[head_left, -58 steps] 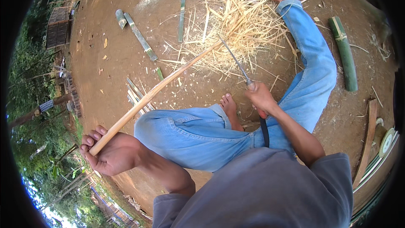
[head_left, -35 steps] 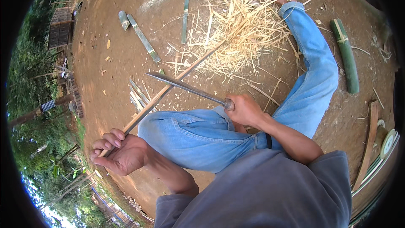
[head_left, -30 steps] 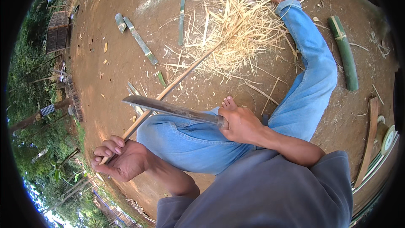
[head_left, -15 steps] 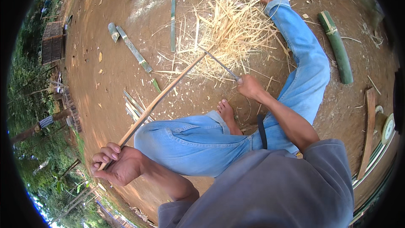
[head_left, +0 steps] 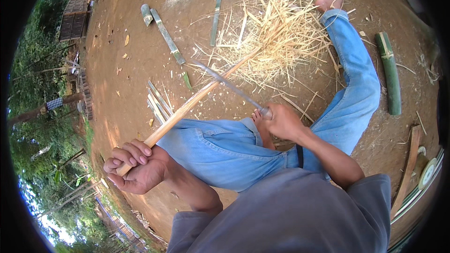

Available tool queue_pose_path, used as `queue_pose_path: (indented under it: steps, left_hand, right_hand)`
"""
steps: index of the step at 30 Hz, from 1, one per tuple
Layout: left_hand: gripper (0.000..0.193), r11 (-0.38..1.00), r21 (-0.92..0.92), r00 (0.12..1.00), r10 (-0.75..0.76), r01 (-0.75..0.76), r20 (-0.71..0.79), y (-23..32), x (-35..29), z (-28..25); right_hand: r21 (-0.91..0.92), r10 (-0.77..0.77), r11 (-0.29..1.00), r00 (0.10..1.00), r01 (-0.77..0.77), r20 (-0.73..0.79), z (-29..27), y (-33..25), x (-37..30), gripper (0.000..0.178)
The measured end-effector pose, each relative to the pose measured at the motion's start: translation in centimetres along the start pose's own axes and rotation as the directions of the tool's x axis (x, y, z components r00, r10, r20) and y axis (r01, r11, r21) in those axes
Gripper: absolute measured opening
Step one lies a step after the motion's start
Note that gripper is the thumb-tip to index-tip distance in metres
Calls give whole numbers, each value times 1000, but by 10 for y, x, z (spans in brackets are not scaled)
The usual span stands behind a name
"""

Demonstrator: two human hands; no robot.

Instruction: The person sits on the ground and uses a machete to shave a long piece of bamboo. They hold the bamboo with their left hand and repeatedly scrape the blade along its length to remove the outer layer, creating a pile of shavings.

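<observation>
A long, pale bamboo strip [head_left: 185, 107] slants up from the left, over my bent knee, to the far shavings. My left hand [head_left: 140, 168] grips its near end, fingers curled round it. In my right hand [head_left: 287, 122] is a knife [head_left: 240, 93] with a narrow grey blade, closed round its handle. The blade crosses the strip beyond my knee, its tip pointing to the far left. Most of the handle is hidden in my fist. Beneath the strip's far end lies a heap of thin bamboo shavings [head_left: 288, 35].
My legs in blue jeans [head_left: 354, 65] spread over brown earth. A green bamboo section [head_left: 390, 77] lies right of my foot. To the left are a bamboo slat [head_left: 167, 36], a short bamboo piece [head_left: 146, 15] and several split strips [head_left: 159, 104]. A wooden slat [head_left: 407, 171] rests at the right.
The knife has moved down the strip toward my left hand, its tip now well past the strip's left side. The strip has rolled to show a broader pale face. The view has shifted slightly.
</observation>
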State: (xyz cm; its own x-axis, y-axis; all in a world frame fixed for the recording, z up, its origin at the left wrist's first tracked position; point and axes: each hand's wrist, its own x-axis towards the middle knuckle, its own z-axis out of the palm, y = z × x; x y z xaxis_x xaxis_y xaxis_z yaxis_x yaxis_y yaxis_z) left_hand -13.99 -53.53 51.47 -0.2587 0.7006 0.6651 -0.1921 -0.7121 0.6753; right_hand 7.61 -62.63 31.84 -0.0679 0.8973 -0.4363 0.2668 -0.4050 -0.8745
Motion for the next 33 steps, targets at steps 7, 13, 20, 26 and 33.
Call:
queue_pose_path:
  steps: [7, 13, 20, 26, 33]
  left_hand:
    - [29, 999, 7, 999, -39, 39, 34, 4, -6, 16]
    - [26, 1000, 1, 1000, -7, 7, 28, 6, -12, 24]
    - [27, 1000, 12, 999, -10, 10, 52, 5, -13, 13]
    - [27, 1000, -4, 998, -25, 25, 55, 1, -6, 19]
    - [28, 999, 44, 1000, 10, -10, -9, 1, 2, 6]
  right_hand:
    - [6, 74, 997, 997, -74, -2, 8, 8, -4, 25]
    - [-95, -291, 956, 941, 278, -171, 24, 21, -20, 26]
    - [-19, 67, 998, 997, -68, -50, -7, 35, 13, 23]
    - [2, 199, 980, 966, -201, -168, 5, 98, 58, 29]
    - [-63, 33, 997, 979, -47, -201, 20, 115, 48, 22]
